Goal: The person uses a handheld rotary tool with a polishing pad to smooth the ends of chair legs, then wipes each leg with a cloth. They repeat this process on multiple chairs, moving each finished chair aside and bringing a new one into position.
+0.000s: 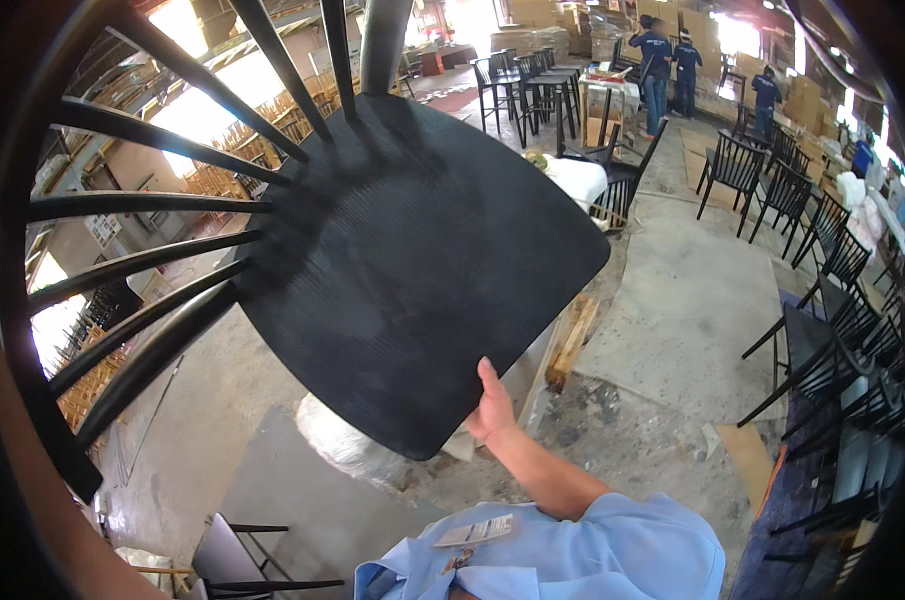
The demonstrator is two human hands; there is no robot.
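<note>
A black wooden chair with a spindle back fills the upper left, raised close to me. Its slightly dished seat faces me, and its spindles fan out to a curved top rail at the left rim. My right hand grips the seat's front edge, thumb on top and the fingers hidden underneath. Along the lower left rim runs my left forearm; the left hand itself is out of the picture. White wrapped padding shows below the seat, and more white padding beyond its far corner.
Rows of black chairs line the right side. Black bar stools stand at the back, near several people in dark shirts. A wooden block lies beyond my right hand. Another chair is low on the left.
</note>
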